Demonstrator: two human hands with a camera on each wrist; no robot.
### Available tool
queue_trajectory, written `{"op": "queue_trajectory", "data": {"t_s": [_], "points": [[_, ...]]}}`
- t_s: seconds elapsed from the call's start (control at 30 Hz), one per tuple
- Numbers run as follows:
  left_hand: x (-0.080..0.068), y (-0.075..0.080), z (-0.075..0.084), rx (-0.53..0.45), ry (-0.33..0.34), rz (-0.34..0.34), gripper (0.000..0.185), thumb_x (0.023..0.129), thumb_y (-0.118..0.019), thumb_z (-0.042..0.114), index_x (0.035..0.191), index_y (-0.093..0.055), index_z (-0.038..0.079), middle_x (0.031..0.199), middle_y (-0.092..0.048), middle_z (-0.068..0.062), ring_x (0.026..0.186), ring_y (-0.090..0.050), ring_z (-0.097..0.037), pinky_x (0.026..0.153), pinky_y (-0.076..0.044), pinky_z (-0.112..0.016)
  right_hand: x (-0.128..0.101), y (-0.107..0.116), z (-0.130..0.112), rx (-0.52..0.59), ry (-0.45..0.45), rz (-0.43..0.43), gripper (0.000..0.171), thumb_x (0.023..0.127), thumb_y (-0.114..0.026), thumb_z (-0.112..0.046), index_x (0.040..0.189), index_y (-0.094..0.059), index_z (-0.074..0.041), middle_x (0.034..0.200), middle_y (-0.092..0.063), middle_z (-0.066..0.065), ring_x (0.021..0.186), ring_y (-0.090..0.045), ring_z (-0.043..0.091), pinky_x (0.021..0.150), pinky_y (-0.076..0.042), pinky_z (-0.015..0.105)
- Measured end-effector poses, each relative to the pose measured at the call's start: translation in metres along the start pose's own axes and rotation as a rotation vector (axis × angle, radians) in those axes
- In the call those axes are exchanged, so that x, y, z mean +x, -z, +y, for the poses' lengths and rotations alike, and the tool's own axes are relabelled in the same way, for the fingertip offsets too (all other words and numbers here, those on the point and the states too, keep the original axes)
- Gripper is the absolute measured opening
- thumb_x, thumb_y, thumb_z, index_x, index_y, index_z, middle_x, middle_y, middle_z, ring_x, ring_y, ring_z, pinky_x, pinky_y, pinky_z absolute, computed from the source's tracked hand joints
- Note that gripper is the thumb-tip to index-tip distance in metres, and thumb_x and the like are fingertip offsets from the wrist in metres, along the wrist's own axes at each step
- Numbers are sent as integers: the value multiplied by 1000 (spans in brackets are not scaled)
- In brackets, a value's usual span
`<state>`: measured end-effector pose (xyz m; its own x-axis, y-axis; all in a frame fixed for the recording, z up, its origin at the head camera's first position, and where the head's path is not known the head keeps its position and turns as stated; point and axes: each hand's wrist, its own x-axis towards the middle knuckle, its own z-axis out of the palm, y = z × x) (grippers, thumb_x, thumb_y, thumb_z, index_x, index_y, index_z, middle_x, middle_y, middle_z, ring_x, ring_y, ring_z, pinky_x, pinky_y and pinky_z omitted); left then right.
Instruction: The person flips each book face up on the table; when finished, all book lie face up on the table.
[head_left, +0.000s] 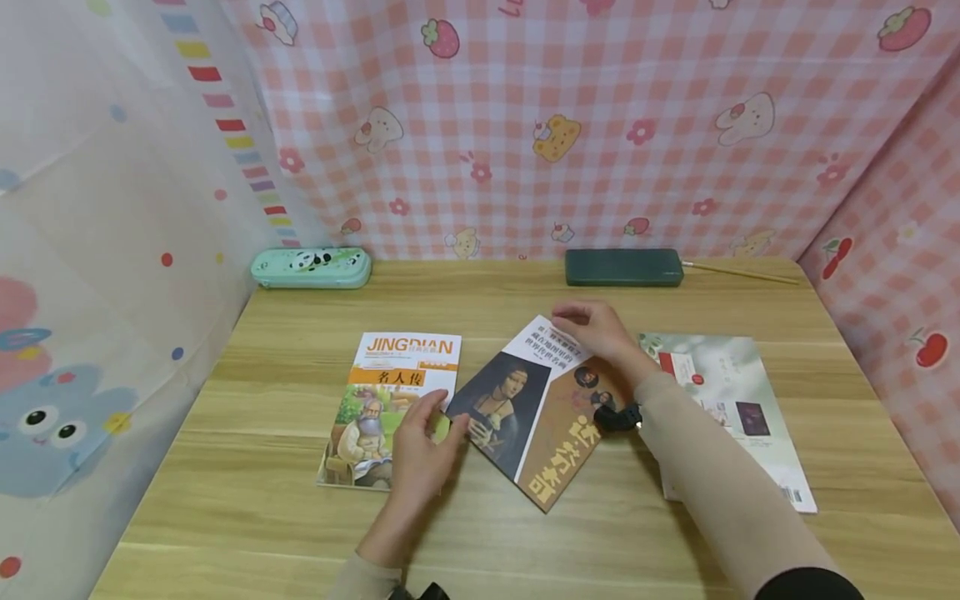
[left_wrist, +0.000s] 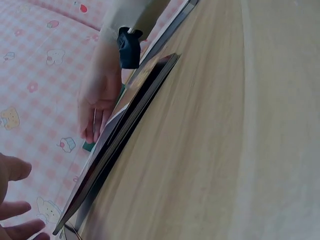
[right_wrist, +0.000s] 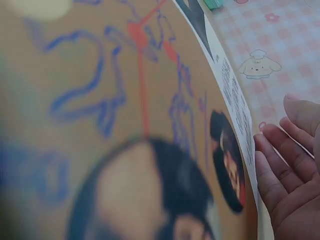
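Observation:
A book [head_left: 501, 400] with a woman's portrait on its cover lies turned at an angle in the middle of the wooden table. My right hand [head_left: 600, 333] is at its upper right edge; in the right wrist view those fingers [right_wrist: 285, 160] touch the edge, the thumb standing apart. By the left corner is my left hand [head_left: 423, 442], its fingers spread and bent a little. The left wrist view has these fingers [left_wrist: 20, 227] apart from the book's side [left_wrist: 120, 135]. Under my left hand, a book with an orange title band [head_left: 375, 375] is partly hidden.
At the right lies a pale green book [head_left: 772, 450], partly covered by my right forearm. Along the back of the table [head_left: 247, 517] are a mint panda pencil case [head_left: 311, 268], a dark green case [head_left: 622, 267] and a thin brush [head_left: 742, 272]. Patterned cloth [head_left: 480, 125] hangs behind.

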<state>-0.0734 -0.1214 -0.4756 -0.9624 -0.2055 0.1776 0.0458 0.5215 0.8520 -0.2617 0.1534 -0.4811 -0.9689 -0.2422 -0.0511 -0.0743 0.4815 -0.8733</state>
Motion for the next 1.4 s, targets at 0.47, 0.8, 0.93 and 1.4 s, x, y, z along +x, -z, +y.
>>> {"op": "queue_trajectory", "data": {"t_s": [0.47,0.8,0.93,1.4], "points": [[20,-8,-3,18,-139,-127,45,88,-79,18,126,-66,-2,129,-66,-18,122,-61,-34,108,-47,-48,-38,32,14,-99,93,-63,37,94,-73,-15,126,-66,4,117,-71,19,108,-67,33,99,-53,48],[33,-13,-1,-3,-169,-222,45,90,-77,19,129,-66,-1,127,-66,-18,114,-64,-34,99,-53,-48,-73,55,21,-328,220,-294,78,81,-87,-27,144,-51,2,142,-55,24,130,-52,41,107,-45,56],[34,-13,2,16,-186,-241,45,91,-77,20,130,-65,1,126,-67,-18,112,-64,-34,95,-54,-50,-84,58,20,-364,241,-367,102,69,-95,-28,151,-42,0,152,-43,24,139,-39,45,111,-37,62],[26,-14,10,54,-109,-289,50,91,-76,25,131,-64,-2,129,-65,-21,116,-64,-35,99,-54,-48,-83,63,26,-432,269,-155,81,78,-88,-11,148,-47,0,148,-48,25,136,-43,46,113,-35,62]]}}
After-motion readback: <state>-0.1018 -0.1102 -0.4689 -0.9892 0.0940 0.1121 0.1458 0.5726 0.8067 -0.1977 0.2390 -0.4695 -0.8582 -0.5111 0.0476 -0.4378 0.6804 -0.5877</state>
